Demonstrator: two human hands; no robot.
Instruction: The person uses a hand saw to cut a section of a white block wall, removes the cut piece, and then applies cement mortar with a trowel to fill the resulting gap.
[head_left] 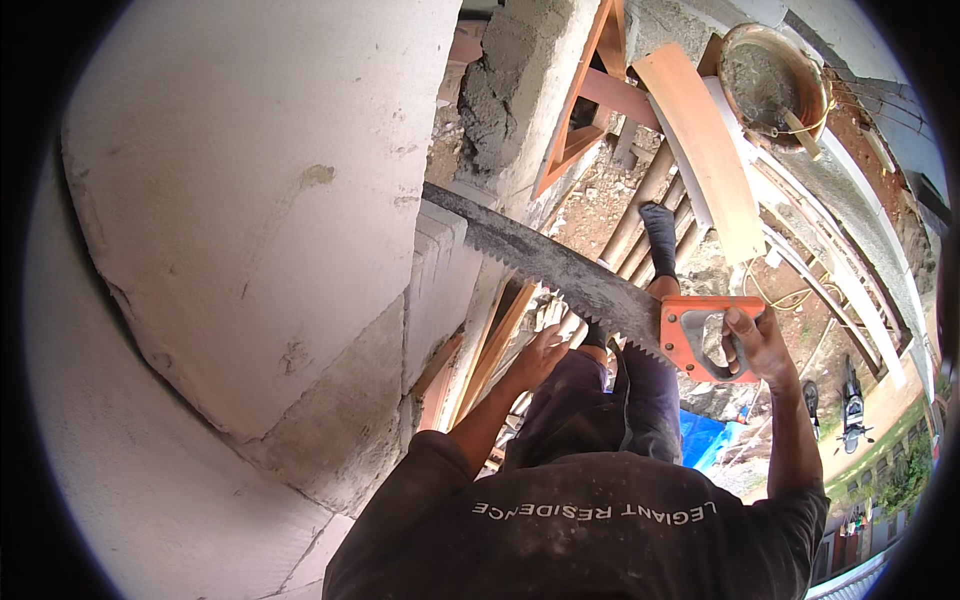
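My right hand (755, 345) is closed round the orange handle (672, 340) of a large handsaw, its thumb over the top of the grip. The worn grey saw blade (560, 268) slants up and left, its coarse teeth facing down toward me. The blade's far end meets the edge of a pale wall (260, 180), and the tip is hidden there. Below the blade, my left hand (540, 355) has its fingers stretched out, apart from the saw. Close by stand several pale blocks (435, 265) at the wall's edge; whether the teeth touch them I cannot tell.
A bucket of grey mortar (765, 85) with a trowel-like wooden handle stands at the far right, beside a curved board (700, 150). Bamboo poles (640, 215) run under my foot. A wooden frame (580, 110) leans ahead. Blue sheeting (705, 437) and a motorcycle (853, 408) lie well below.
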